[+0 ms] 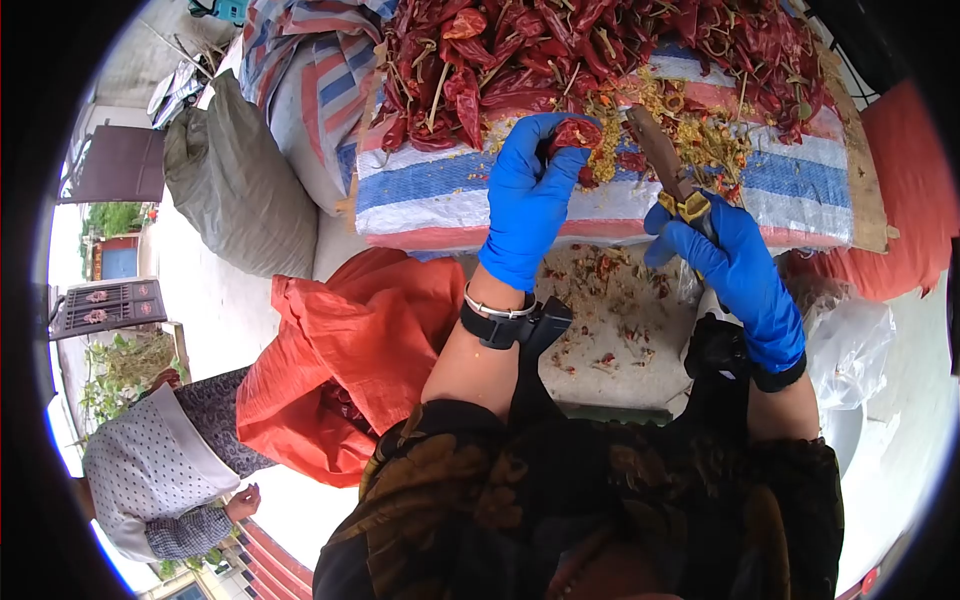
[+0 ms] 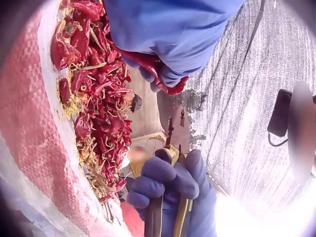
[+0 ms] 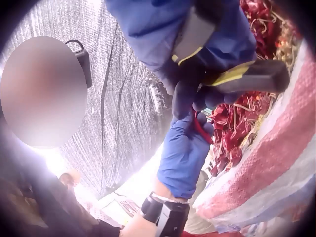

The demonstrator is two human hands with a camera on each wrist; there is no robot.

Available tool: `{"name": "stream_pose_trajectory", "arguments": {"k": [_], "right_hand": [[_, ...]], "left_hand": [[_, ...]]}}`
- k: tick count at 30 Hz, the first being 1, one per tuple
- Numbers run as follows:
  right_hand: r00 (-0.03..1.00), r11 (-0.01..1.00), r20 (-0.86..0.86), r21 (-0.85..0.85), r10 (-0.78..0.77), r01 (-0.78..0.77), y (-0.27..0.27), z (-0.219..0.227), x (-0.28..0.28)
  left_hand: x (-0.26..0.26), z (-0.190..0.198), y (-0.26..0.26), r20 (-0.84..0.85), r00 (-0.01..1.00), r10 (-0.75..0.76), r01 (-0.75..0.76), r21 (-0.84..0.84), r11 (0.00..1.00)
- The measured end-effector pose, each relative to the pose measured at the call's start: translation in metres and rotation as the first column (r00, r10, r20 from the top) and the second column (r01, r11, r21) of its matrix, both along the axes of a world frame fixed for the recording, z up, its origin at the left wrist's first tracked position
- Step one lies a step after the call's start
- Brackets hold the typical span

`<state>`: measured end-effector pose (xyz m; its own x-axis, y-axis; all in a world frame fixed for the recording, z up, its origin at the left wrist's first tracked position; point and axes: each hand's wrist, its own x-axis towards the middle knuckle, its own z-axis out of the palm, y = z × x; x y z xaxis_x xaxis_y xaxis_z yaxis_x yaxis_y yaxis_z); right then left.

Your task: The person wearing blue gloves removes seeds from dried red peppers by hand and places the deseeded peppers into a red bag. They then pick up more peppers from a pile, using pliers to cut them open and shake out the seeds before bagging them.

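My left hand (image 1: pixel 528 190), in a blue glove, grips a dried red chili pepper (image 1: pixel 575 134) between thumb and fingers, its open end facing out. Across from it, my gloved right hand (image 1: pixel 722 262) holds a pair of scissors (image 1: pixel 660 150) by black-and-yellow handles. Their brown, stained blades point away over the striped sheet (image 1: pixel 800 185). In the left wrist view the blades (image 2: pixel 178 123) stand slightly apart, just below the held pepper (image 2: pixel 150 66). Beyond both hands lies a broad heap of dried chili peppers (image 1: pixel 640 40), with yellow seeds (image 1: pixel 715 140) scattered along its near edge.
A red sack (image 1: pixel 350 330) stands left of my arm, and a stuffed grey-green sack (image 1: pixel 235 180) is behind it. Another red sack (image 1: pixel 910 200) and clear plastic (image 1: pixel 850 340) lie to the right. Chili scraps (image 1: pixel 610 310) litter the floor. Another person (image 1: pixel 160 470) is at the left.
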<state>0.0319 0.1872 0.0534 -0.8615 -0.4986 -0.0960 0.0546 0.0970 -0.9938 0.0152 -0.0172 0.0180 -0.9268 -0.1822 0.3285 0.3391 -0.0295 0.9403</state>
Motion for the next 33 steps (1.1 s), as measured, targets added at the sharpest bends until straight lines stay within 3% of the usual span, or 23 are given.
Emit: {"name": "stream_pose_trajectory", "arguments": {"k": [1,3,4,6,7,9,11,16,18,19,20,21,22,24,25,28,29,30,32,33], "right_hand": [[1.0,1.0,0.0,0.0,0.003,-0.003,-0.001,-0.005,0.002],[0.951,0.986,-0.296,0.111,-0.083,0.121,-0.004,-0.02,0.006],[0.952,0.986,-0.295,0.112,-0.082,0.12,-0.004,-0.019,0.005],[0.804,0.898,-0.589,0.395,0.084,0.195,-0.004,-0.018,0.002],[0.804,0.898,-0.588,0.395,0.085,0.195,-0.004,-0.02,0.002],[0.677,0.862,-0.726,0.414,0.12,0.291,-0.004,-0.029,0.004],[0.691,0.861,-0.713,0.423,0.124,0.282,-0.003,-0.032,0.004],[0.784,0.845,-0.608,0.48,0.126,0.237,-0.003,-0.026,0.004],[0.982,0.933,-0.186,0.348,-0.032,0.096,-0.005,-0.011,0.005],[0.982,0.932,-0.187,0.348,-0.033,0.097,-0.005,-0.012,0.004],[0.99,0.97,-0.121,0.225,-0.068,0.094,-0.004,-0.014,0.002],[0.994,0.99,-0.051,0.098,-0.095,0.1,-0.004,-0.017,0.001],[0.994,0.99,-0.051,0.101,-0.098,0.103,-0.007,-0.018,0.0],[0.945,0.956,-0.158,-0.108,-0.286,0.271,-0.02,-0.019,0.0],[0.919,0.932,-0.162,-0.092,-0.36,0.349,-0.023,-0.023,0.0],[0.912,0.919,-0.145,-0.148,-0.385,0.364,-0.029,-0.014,-0.002],[0.916,0.889,-0.03,-0.256,-0.4,0.38,-0.032,-0.013,-0.001],[0.914,0.888,-0.03,-0.252,-0.404,0.385,-0.031,-0.014,-0.002],[0.871,0.889,-0.203,-0.208,-0.447,0.408,-0.03,-0.022,-0.004],[0.872,0.89,-0.203,-0.206,-0.446,0.407,-0.031,-0.024,-0.004]], "left_hand": [[0.0,0.005,0.001,-0.013,0.999,-0.042,0.042,-0.001,0.999],[0.0,0.006,0.001,-0.024,0.996,-0.082,0.082,-0.001,0.997],[-0.001,0.005,0.002,-0.043,0.994,-0.1,0.101,0.021,0.995],[-0.004,0.002,0.002,-0.063,0.991,-0.119,0.122,0.043,0.992],[-0.005,-0.002,0.002,-0.069,0.991,-0.113,0.114,0.005,0.993],[-0.005,-0.008,0.0,-0.075,0.991,-0.108,0.106,-0.032,0.994],[-0.004,-0.012,-0.003,-0.024,0.998,-0.062,0.056,-0.201,0.978],[-0.006,-0.007,0.004,-0.101,0.993,-0.059,0.034,-0.232,0.972],[-0.002,-0.003,0.004,-0.098,0.993,-0.061,0.035,-0.242,0.97],[0.0,-0.002,0.0,-0.033,0.986,-0.163,0.156,-0.168,0.973],[0.001,-0.002,-0.001,0.024,0.963,-0.27,0.271,-0.085,0.959],[-0.001,-0.005,-0.001,0.023,0.962,-0.273,0.273,-0.083,0.958],[-0.004,-0.01,0.0,0.051,0.965,-0.256,0.258,-0.051,0.965],[-0.005,-0.012,0.007,0.081,0.965,-0.248,0.25,-0.013,0.968],[-0.003,-0.011,0.014,0.034,0.973,-0.23,0.232,-0.073,0.97],[0.004,-0.004,0.03,-0.055,0.974,-0.22,0.21,-0.142,0.967],[0.005,-0.003,0.032,-0.085,0.966,-0.243,0.227,-0.162,0.96],[0.006,-0.002,0.033,-0.113,0.958,-0.264,0.241,-0.183,0.953],[0.008,0.001,0.034,-0.115,0.949,-0.293,0.275,-0.145,0.95],[0.008,0.001,0.034,-0.119,0.941,-0.316,0.304,-0.111,0.946]]}}
